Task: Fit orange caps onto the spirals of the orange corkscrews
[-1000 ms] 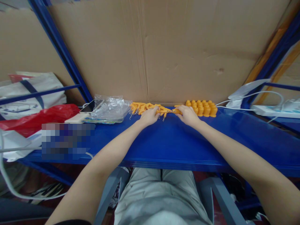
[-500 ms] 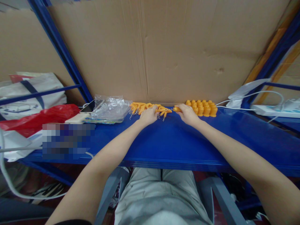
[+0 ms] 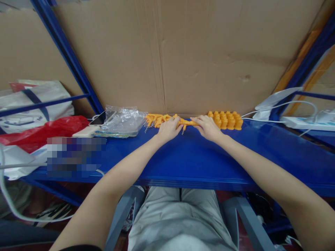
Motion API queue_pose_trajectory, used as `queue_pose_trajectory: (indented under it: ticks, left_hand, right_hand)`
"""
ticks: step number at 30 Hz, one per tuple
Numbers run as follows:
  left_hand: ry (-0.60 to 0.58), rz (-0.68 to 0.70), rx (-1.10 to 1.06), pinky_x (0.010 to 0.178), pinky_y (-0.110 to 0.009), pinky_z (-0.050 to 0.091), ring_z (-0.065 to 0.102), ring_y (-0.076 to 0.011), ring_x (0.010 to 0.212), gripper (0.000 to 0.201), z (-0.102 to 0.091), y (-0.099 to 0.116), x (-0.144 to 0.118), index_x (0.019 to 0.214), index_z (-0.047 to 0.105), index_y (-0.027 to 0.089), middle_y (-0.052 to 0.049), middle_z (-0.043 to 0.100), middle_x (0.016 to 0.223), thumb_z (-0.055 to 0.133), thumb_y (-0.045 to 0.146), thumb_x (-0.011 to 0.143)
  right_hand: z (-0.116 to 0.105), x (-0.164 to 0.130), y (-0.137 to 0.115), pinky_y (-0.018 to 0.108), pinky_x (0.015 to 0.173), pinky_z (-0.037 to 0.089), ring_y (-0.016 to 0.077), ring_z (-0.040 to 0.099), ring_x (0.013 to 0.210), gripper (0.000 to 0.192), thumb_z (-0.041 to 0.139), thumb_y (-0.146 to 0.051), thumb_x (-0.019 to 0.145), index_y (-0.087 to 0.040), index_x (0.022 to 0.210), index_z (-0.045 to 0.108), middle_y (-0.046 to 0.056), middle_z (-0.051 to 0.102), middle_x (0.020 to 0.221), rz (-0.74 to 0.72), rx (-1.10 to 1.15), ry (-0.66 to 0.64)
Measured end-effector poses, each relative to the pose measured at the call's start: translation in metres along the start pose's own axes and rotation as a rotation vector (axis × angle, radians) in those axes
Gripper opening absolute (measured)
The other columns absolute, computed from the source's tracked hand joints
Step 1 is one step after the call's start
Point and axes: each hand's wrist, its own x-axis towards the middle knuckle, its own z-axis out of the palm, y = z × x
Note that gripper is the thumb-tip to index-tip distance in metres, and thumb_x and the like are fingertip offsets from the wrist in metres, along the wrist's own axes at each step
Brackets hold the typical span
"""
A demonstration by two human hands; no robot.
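My left hand (image 3: 169,129) is at the right end of a pile of orange pieces with thin metal chains (image 3: 159,120), its fingers closed on an orange piece. A slim orange part (image 3: 188,122) spans the gap between my hands. My right hand (image 3: 208,127) pinches the other end of that part, its fingertips partly hiding it. Just right of this hand, several knobbed orange pieces (image 3: 228,121) stand upright in tight rows. Below my left fingertips a short orange bit with a curly chain (image 3: 184,129) lies on the blue table (image 3: 193,157).
Left of the pile lies a stack of clear plastic bags (image 3: 123,122), with a dark phone (image 3: 101,118) and a white box (image 3: 86,131) beside it. A red bag (image 3: 57,130) is farther left. Cardboard (image 3: 183,59) walls the back. A white power strip (image 3: 309,123) sits at right.
My right hand has moved slightly left with its orange piece, and my left hand slightly right. An orange part now bridges the gap between them.
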Motion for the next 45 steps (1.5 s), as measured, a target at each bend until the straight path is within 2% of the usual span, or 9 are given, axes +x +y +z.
queue_pose_trajectory:
  ticks: [7, 15, 20, 27, 34, 37, 40, 43, 45]
  left_hand:
    - [0.019, -0.025, -0.023, 0.092, -0.036, 0.051, 0.067, -0.0277, 0.112, 0.034, -0.003, 0.000, 0.001, 0.123, 0.060, 0.019, -0.013, 0.070, 0.123, 0.050, 0.044, 0.102]
    - [0.015, -0.067, -0.011, 0.090, -0.034, 0.052, 0.068, -0.0274, 0.112, 0.037, -0.007, -0.004, 0.004, 0.126, 0.060, 0.020, -0.012, 0.073, 0.119, 0.053, 0.046, 0.101]
    - [0.064, -0.036, 0.008, 0.087, -0.032, 0.052, 0.069, -0.0264, 0.110, 0.035, -0.005, -0.010, 0.006, 0.123, 0.062, 0.019, -0.013, 0.072, 0.118, 0.054, 0.045, 0.101]
    - [0.119, -0.011, 0.040, 0.082, -0.029, 0.051, 0.070, -0.0248, 0.105, 0.034, 0.000, -0.013, 0.006, 0.123, 0.063, 0.019, -0.013, 0.071, 0.117, 0.057, 0.044, 0.100]
    - [0.109, -0.018, 0.036, 0.080, -0.029, 0.051, 0.070, -0.0256, 0.106, 0.037, 0.001, -0.009, 0.006, 0.123, 0.064, 0.020, -0.013, 0.071, 0.119, 0.057, 0.048, 0.100]
    - [0.103, -0.028, 0.029, 0.081, -0.030, 0.051, 0.070, -0.0258, 0.107, 0.036, 0.001, -0.010, 0.006, 0.124, 0.065, 0.020, -0.013, 0.071, 0.120, 0.059, 0.045, 0.099]
    - [0.117, -0.019, 0.020, 0.081, -0.029, 0.052, 0.070, -0.0256, 0.108, 0.034, 0.002, -0.013, 0.007, 0.125, 0.064, 0.020, -0.013, 0.072, 0.120, 0.060, 0.042, 0.099]
    - [0.140, 0.003, 0.008, 0.081, -0.029, 0.052, 0.070, -0.0250, 0.106, 0.034, 0.005, -0.016, 0.008, 0.122, 0.065, 0.019, -0.013, 0.073, 0.117, 0.060, 0.042, 0.099]
    - [0.154, 0.014, 0.002, 0.080, -0.029, 0.052, 0.070, -0.0249, 0.104, 0.034, 0.006, -0.016, 0.009, 0.121, 0.065, 0.019, -0.013, 0.073, 0.116, 0.060, 0.044, 0.099]
  right_hand:
    - [-0.004, 0.001, -0.001, 0.049, 0.096, 0.048, 0.0313, 0.059, 0.110, 0.051, 0.045, -0.028, 0.100, -0.023, 0.149, 0.053, 0.015, 0.065, 0.120, 0.002, 0.069, 0.017]
    - [-0.005, 0.005, 0.018, 0.051, 0.108, 0.048, 0.0298, 0.056, 0.130, 0.059, 0.062, -0.025, 0.088, -0.019, 0.146, 0.051, 0.017, 0.057, 0.140, 0.041, 0.406, -0.021]
    - [0.001, 0.005, 0.024, 0.043, 0.096, 0.058, 0.0239, 0.070, 0.107, 0.050, 0.071, -0.036, 0.085, -0.021, 0.131, 0.057, 0.014, 0.066, 0.128, 0.249, 0.775, -0.006]
    - [-0.002, 0.006, 0.014, 0.035, 0.074, 0.063, 0.0176, 0.072, 0.066, 0.046, 0.069, -0.060, 0.087, -0.020, 0.108, 0.061, 0.005, 0.073, 0.078, 0.424, 1.075, -0.033]
    - [-0.010, 0.007, 0.001, 0.029, 0.062, 0.060, 0.0162, 0.070, 0.059, 0.037, 0.048, -0.054, 0.102, -0.018, 0.108, 0.058, 0.007, 0.073, 0.077, 0.614, 1.135, -0.117]
    - [-0.016, 0.006, 0.001, 0.027, 0.060, 0.059, 0.0145, 0.070, 0.060, 0.026, 0.058, -0.037, 0.100, -0.020, 0.120, 0.052, 0.005, 0.075, 0.085, 0.618, 1.171, -0.227]
    - [-0.020, 0.005, 0.002, 0.026, 0.058, 0.058, 0.0124, 0.068, 0.058, 0.031, 0.067, -0.021, 0.094, -0.021, 0.119, 0.049, 0.003, 0.075, 0.089, 0.595, 1.176, -0.235]
    - [-0.020, 0.006, 0.001, 0.024, 0.055, 0.055, 0.0118, 0.066, 0.054, 0.016, 0.062, -0.029, 0.098, -0.019, 0.106, 0.052, 0.006, 0.076, 0.085, 0.590, 1.166, -0.211]
    - [-0.020, 0.006, 0.000, 0.024, 0.050, 0.052, 0.0122, 0.064, 0.049, 0.023, 0.056, -0.041, 0.101, -0.018, 0.098, 0.053, 0.007, 0.075, 0.078, 0.601, 1.154, -0.216]
